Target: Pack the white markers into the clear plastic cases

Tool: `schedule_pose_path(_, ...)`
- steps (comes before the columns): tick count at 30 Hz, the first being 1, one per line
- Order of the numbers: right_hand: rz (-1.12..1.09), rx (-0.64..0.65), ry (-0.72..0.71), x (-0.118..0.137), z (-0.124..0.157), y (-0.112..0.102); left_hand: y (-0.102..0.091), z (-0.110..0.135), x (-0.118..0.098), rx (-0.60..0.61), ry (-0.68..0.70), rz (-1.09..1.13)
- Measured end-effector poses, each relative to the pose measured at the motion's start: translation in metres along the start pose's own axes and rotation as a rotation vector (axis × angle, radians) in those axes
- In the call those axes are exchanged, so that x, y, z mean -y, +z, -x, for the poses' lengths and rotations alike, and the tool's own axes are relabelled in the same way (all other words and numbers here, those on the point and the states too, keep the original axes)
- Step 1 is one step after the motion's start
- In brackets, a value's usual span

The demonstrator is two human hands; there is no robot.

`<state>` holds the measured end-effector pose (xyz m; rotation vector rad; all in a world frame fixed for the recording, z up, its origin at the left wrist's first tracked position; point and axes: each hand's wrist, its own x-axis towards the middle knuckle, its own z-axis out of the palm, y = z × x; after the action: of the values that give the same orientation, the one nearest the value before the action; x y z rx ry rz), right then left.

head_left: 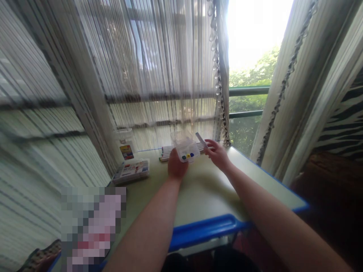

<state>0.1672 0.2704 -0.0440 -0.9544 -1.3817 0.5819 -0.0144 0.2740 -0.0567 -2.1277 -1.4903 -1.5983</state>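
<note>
Clear plastic box [185,148] is held up in left hand [176,166], above far part of table [204,189], close to window side

Head view, only one. The clear plastic box is small and see-through, tilted a bit toward camera, with three coloured dots at its near face: dark green-blue, yellow, blue. Left hand closed round box from below and behind, back of hand to camera, fingers mostly hidden by box. Right hand [218,154] just right of box, can't tell if it touches it. Its fingers are pinched on thin grey strip [200,139], which sticks up and left from fingertips toward box's far right corner. Too small to tell what the strip is. Both forearms reach in from near edge, hands close together but apart.

Row of markers [167,151] lies on table behind box, along far edge by curtain. Flat plastic case [132,170] with printed insert lies at left of table. Upright clear container [125,145] with red and blue label stands just behind case, against curtain. Table top is pale green, blue rim [204,230] at near edge.

Sheer striped curtain [159,75] covers left and centre, bead string [217,68] hanging down its right edge. Open gap at right shows green railing [246,90] and trees [255,71], very bright sky. Zebra-print fabric [346,121] at far right edge
</note>
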Motion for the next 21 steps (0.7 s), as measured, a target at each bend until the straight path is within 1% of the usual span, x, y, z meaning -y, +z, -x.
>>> schedule_pose_path(3,0.162,0.005,-0.183,0.003,0.003,-0.004,0.001,-0.001,0.004,-0.06,-0.036,-0.048)
schedule_pose_path(5,0.234,-0.005,-0.263,0.006,0.004,-0.006,0.002,-0.002,0.008,-0.1,-0.058,-0.061)
schedule_pose_path(7,0.273,-0.018,-0.305,0.008,0.005,-0.007,0.003,-0.003,0.011,-0.123,-0.057,-0.051)
schedule_pose_path(11,0.347,-0.023,-0.36,0.008,0.005,-0.007,0.005,-0.003,0.014,-0.132,-0.047,-0.05)
schedule_pose_path(18,0.54,-0.088,-0.573,0.003,0.001,-0.006,0.008,-0.003,0.018,-0.198,0.028,-0.018)
schedule_pose_path(21,0.585,-0.11,-0.639,0.005,0.0,-0.009,0.009,-0.003,0.021,-0.227,0.029,-0.024)
